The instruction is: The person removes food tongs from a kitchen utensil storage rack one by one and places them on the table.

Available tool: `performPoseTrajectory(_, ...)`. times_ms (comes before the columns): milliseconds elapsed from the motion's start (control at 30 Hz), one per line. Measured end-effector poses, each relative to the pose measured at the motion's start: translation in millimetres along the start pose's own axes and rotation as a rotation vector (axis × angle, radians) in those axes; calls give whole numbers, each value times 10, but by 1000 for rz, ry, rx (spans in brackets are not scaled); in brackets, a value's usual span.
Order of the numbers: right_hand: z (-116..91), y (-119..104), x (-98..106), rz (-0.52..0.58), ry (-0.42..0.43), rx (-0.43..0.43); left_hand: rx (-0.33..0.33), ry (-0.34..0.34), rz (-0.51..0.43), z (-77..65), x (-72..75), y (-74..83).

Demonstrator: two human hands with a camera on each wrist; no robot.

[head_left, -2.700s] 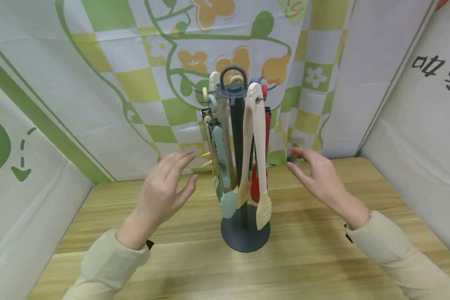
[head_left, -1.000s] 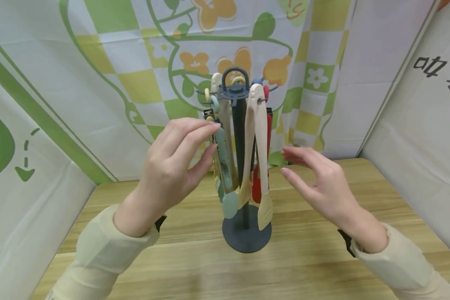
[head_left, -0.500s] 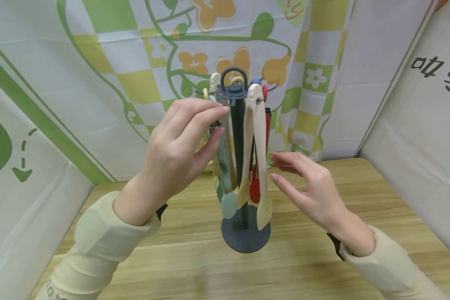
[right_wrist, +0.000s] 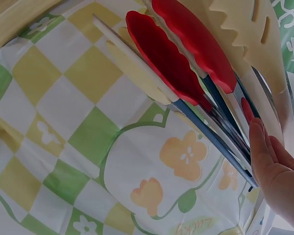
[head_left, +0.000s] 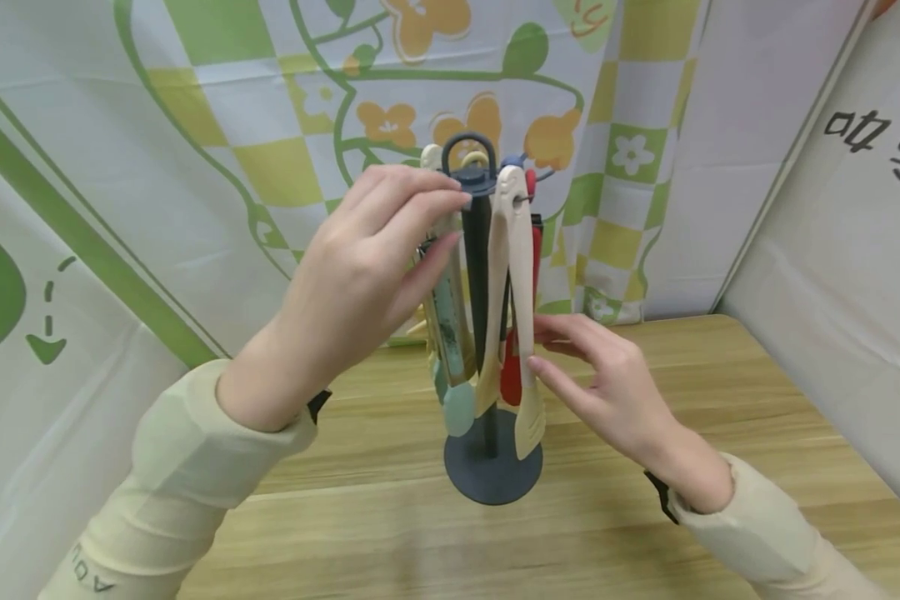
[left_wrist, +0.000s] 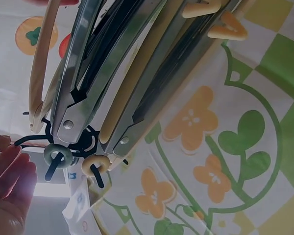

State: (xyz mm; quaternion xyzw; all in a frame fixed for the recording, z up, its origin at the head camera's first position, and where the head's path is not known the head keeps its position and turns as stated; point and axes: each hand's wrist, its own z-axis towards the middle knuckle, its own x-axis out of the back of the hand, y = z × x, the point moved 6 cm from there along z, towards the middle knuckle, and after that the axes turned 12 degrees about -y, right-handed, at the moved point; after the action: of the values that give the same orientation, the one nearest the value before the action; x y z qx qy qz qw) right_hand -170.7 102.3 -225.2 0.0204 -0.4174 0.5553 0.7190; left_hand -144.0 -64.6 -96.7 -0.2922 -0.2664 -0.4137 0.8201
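A dark rotary utensil stand (head_left: pixel 495 482) stands upright on the table, with several kitchen tongs hanging from its hooks. My left hand (head_left: pixel 363 258) is up at the stand's top left, thumb and fingers apart in the head view; its fingertips are right at a hook end (left_wrist: pixel 25 140) in the left wrist view. It partly covers the mint-green tongs (head_left: pixel 459 408). My right hand (head_left: pixel 607 383) has its thumb at the edge of the beige tongs (head_left: pixel 522 283) and its fingers behind them. Red tongs (right_wrist: pixel 171 63) hang close by the right fingers.
The wood-grain table (head_left: pixel 345 533) carries the stand. A patterned cloth (head_left: pixel 270 175) hangs close behind, with white side walls left and right. Tongs with yellow handles (left_wrist: pixel 132 83) hang at the stand's far left.
My left hand has risen and moved right from beside the stand to its top. My right hand has come left and slightly down to the beige tongs. The stand has stayed in place.
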Motion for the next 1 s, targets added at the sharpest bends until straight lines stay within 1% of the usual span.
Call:
performPoseTrajectory(200,5,18,-32,16,-4,-11,16,-71,1,51,-52,-10)
performPoseTrajectory(367,5,15,-56,44,-6,-14,6,-97,10,72,-111,-6)
performPoseTrajectory(533,14,3,-87,106,-12,-3,-3,-90,7,73,-129,-3)
performPoseTrajectory(667,23,1,-119,129,-24,-6,-5,-87,-3,74,-130,1)
performPoseTrajectory(900,29,24,-188,162,-60,-53,1,-54,-6,66,-128,-17)
performPoseTrajectory(1000,17,34,-201,147,-66,-74,7,-30,-10,61,-117,-23)
